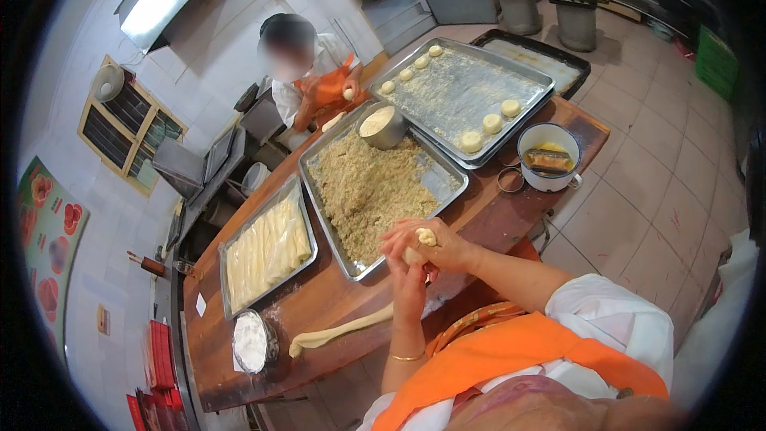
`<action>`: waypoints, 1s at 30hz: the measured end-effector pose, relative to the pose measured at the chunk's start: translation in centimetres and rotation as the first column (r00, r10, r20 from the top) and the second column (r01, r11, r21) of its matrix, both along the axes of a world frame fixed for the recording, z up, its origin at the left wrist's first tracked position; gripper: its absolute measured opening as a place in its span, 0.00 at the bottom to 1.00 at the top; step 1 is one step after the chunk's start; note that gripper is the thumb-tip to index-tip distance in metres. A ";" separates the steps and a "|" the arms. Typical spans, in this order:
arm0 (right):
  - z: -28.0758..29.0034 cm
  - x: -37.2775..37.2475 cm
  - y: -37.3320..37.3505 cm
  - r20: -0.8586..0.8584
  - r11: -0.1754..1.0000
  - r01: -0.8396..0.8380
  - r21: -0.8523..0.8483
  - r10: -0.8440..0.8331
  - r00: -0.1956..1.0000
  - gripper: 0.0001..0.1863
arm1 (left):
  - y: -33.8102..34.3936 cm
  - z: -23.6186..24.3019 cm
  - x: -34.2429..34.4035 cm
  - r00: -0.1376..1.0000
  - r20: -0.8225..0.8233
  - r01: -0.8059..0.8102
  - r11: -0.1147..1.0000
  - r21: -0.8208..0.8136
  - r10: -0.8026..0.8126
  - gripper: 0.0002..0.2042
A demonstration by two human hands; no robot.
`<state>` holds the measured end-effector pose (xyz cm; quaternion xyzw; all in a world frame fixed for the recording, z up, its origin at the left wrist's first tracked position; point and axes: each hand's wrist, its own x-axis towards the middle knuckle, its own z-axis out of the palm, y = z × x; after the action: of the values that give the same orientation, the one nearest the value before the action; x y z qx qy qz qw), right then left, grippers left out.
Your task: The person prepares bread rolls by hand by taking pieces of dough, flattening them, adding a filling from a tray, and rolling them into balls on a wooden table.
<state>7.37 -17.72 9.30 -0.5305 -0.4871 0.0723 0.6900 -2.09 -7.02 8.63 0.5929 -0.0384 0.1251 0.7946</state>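
Evidently, the left hand and right hand were pressed together around one dough ball, mid-frame, a nub poking out above; the step seemed to be closing it, the next move calling for pinching that nub off. Outward lay one dough rope, one crumb-filled tray and, upper centre, seven dough rounds.

A green poster is hanging on the white wall, carrying small print among red pictures (too tiny and blurred for reading); no legible writing is showing.
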 end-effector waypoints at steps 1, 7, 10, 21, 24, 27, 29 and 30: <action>0.9 -0.8 0.0 0.005 0.997 0.051 0.053 -0.051 0.999 0.24 | 0.1 0.2 0.0 1.000 0.012 0.013 1.000 0.010 -0.013 0.31; 1.9 -1.7 0.3 0.068 0.990 0.090 0.111 -0.098 0.993 0.20 | 1.6 -2.0 0.3 0.993 -0.074 0.086 0.996 -0.008 -0.086 0.34; 1.4 -0.8 -0.3 0.004 0.998 0.060 0.021 -0.060 0.998 0.17 | 1.7 -2.5 1.0 0.987 -0.009 0.164 0.984 0.075 -0.163 0.32; 1.3 -0.6 0.1 0.076 0.999 0.010 -0.031 -0.008 0.997 0.29 | 2.7 -2.4 0.4 0.987 -0.026 0.161 0.976 0.146 -0.159 0.27; -1.0 1.1 -0.6 -0.014 0.993 -0.086 -0.075 0.085 0.996 0.27 | 0.7 -0.6 0.5 0.996 0.082 0.027 0.985 0.168 -0.041 0.29; 0.8 -0.8 0.4 -0.009 0.997 0.062 0.049 -0.062 0.998 0.28 | 0.8 -0.4 0.0 0.998 0.061 0.014 0.987 0.158 -0.024 0.33; 1.7 -1.7 0.5 0.027 0.994 0.096 0.049 -0.098 0.995 0.30 | 1.3 0.3 -0.5 0.994 0.012 0.104 0.987 0.124 -0.107 0.33; 2.2 -2.1 0.6 0.048 0.992 0.114 0.050 -0.116 0.992 0.31 | 1.7 0.5 -0.8 0.986 -0.010 0.164 0.982 0.097 -0.164 0.33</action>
<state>5.23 -17.14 11.54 -0.5429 -0.4747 0.0075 0.6928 -2.86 -5.33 9.15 0.6259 -0.0924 0.0564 0.7724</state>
